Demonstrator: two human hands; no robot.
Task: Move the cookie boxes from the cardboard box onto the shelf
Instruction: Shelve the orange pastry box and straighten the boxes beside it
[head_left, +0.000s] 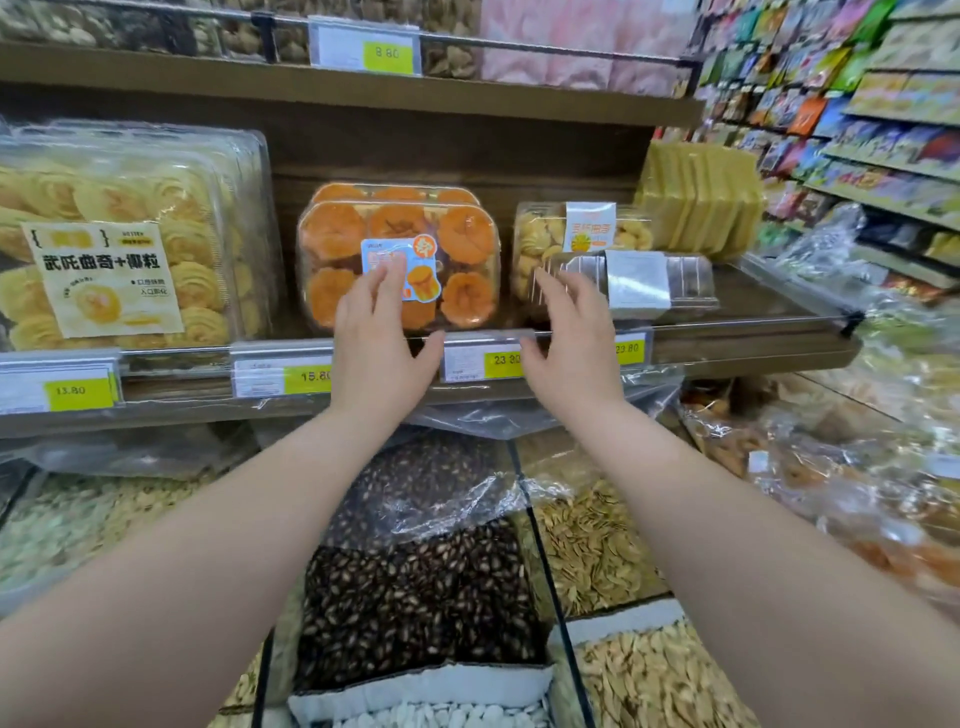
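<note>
both hands spread and empty: left hand (375, 332) touches the orange cookie box (399, 257) front, right hand (571, 338) just beside it.

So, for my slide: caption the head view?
Both hands reach toward the orange cookie box on the shelf.

Both bare forearms rise from the bottom corners of the frame and converge toward the centre, elbows out of view. The left hand (376, 332) sits just left of centre — palm forward, fingers together and pointing up, thumb splayed out to the right. The right hand (571, 338) mirrors it just right of centre, fingers slightly spread and blurred at the tips, thumb angled left toward the other thumb. The hands are apart, neither curled around anything — both are spread wide.
</note>
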